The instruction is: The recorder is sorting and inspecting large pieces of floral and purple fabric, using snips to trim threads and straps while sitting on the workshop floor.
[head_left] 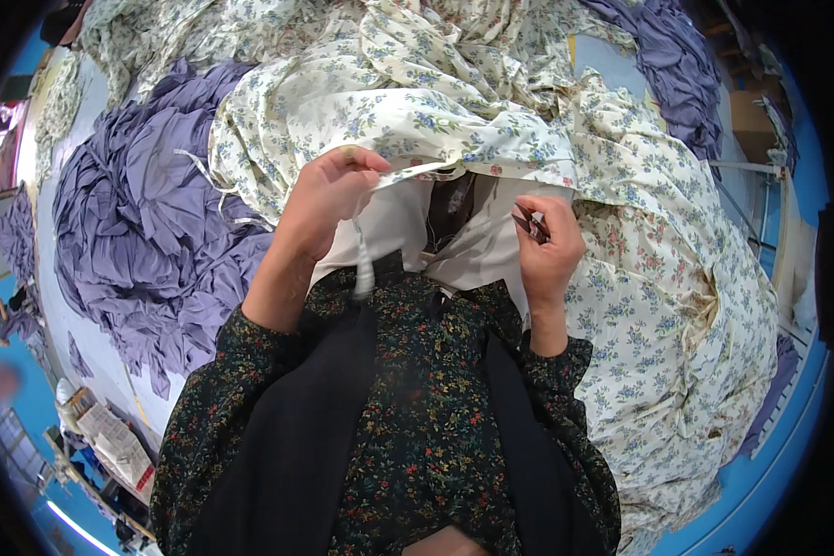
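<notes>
A large cream cloth [435, 120] printed with blue and red flowers lies heaped before me, its near edge running across my lap. Pinched between the thumb and fingers of my left hand [329, 199] is a narrow fabric tie [408, 173] of pale cloth. One end of it stretches right to the cloth's edge; the other dangles below my hand. My right hand [551, 246] is curled around a small dark tool [530, 223] that looks like thread snips, mostly hidden by the fingers. This hand is apart from the tie, near the cloth's edge.
Gathered purple fabric [157, 204] piles up at the left, with another purple heap [676, 74] at the far right. A loose thin tie [215, 181] trails over the left pile. A pale table surface [93, 320] shows at the left, and a metal frame [751, 169] stands at the right.
</notes>
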Motion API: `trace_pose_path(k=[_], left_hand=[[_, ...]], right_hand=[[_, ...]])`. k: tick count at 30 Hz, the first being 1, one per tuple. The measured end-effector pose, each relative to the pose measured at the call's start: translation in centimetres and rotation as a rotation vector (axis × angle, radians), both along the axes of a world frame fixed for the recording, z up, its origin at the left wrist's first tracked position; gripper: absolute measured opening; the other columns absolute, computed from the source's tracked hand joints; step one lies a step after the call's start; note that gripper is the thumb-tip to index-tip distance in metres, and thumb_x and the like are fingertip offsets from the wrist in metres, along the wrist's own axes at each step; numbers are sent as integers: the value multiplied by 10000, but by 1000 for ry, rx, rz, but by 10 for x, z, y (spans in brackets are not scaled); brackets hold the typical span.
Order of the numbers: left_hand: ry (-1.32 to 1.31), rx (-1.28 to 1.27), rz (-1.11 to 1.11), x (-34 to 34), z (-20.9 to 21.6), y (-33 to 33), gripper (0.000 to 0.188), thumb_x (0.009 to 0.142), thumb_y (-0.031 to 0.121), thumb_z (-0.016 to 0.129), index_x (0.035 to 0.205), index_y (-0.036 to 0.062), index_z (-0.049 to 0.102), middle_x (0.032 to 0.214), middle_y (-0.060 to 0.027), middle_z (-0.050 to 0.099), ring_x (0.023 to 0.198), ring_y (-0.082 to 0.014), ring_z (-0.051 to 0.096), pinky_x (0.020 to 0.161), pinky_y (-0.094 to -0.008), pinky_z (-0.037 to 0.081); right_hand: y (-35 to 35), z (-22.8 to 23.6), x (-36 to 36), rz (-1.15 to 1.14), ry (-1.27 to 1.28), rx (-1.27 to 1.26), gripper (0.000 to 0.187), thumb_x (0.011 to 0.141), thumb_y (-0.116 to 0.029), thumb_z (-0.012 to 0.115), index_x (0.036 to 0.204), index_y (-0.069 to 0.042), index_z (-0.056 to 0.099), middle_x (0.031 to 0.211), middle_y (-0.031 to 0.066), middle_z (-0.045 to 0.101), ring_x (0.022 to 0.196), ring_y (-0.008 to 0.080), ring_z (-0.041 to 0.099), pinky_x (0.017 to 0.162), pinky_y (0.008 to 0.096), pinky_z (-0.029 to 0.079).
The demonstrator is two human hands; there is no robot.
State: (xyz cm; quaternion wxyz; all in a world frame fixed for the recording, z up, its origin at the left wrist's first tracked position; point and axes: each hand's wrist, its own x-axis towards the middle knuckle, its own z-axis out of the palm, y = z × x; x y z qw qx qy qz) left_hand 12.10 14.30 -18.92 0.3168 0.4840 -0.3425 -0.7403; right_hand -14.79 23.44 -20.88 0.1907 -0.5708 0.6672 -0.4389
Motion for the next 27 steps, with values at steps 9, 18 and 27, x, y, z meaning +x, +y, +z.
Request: trace_pose_path(k=[9, 18, 27], left_hand=[[-437, -786, -573, -86, -39, 63, 237, 798, 72, 702, 1032, 42, 681, 1079, -147, 643, 1024, -344, 645, 822, -429, 539], [-1201, -861, -774, -138, -197, -12, 278, 950, 161, 469, 1058, 63, 706, 954, -166, 713, 877, -289, 707, 781, -423, 566], [-160, -201, -1617, -125, -88, 10, 355, 978, 282, 555, 1192, 15, 652, 1113, -156, 695, 1037, -209, 658, 905, -357, 486]], right_hand=[[12, -12, -6, -92, -387, 234, 126, 938, -94, 653, 1001, 8, 690, 801, -3, 669, 709, 12, 552, 600, 163, 402], [38, -8, -19, -236, -512, 192, 129, 946, -108, 646, 1005, -3, 693, 785, -14, 656, 680, 10, 526, 607, 156, 393], [46, -4, -55, -416, -667, 113, 142, 953, -93, 619, 1018, 8, 693, 756, -14, 635, 578, -7, 406, 541, 163, 284]])
